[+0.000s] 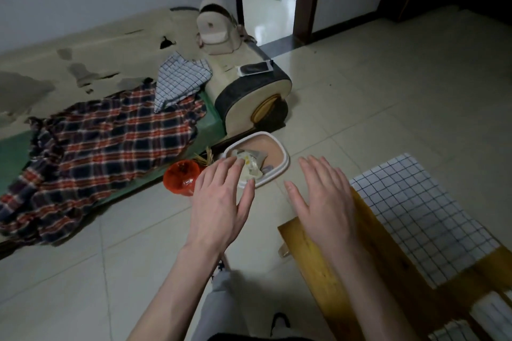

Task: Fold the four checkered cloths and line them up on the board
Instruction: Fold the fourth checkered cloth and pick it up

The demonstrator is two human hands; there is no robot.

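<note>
Plaid cloth (91, 152) spread at left of frame, hanging off a sofa (83, 50) onto the floor; a blue-checked cloth (180, 80) lies crumpled at its upper edge. White checked cloth (415, 216) flat on the board (332, 271), lower right, touching the right hand (324, 199). Left hand (219, 202), centre, apart from every cloth. Both hands flat, fingers spread, holding nothing.
</note>
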